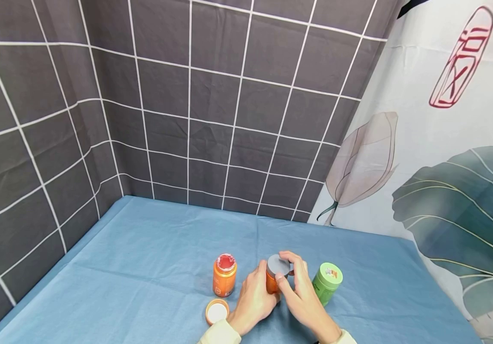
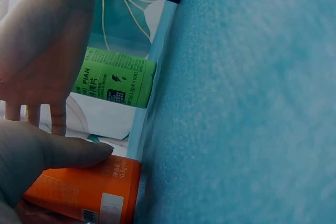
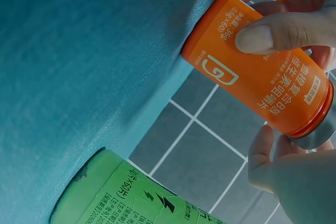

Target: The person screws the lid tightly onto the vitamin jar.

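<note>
My left hand (image 1: 255,295) grips an orange supplement bottle (image 3: 262,72) round its body, with the thumb laid along its printed side. The bottle stands upright on the blue cloth. On its grey lid (image 1: 278,265), the fingers and thumb of my right hand (image 1: 301,297) hold opposite sides of the rim. The left wrist view shows the lower part of the same bottle beneath my left thumb. Just right of my right hand is a green bottle (image 1: 327,284) with a green lid. Whether the grey lid is loose cannot be told.
To the left stands an uncapped orange bottle (image 1: 224,281), its mouth showing red with a white rim. An orange cap (image 1: 217,312) lies in front of it, white inside up. Blue cloth (image 1: 143,267) covers the table, and a dark gridded curtain (image 1: 212,129) hangs behind.
</note>
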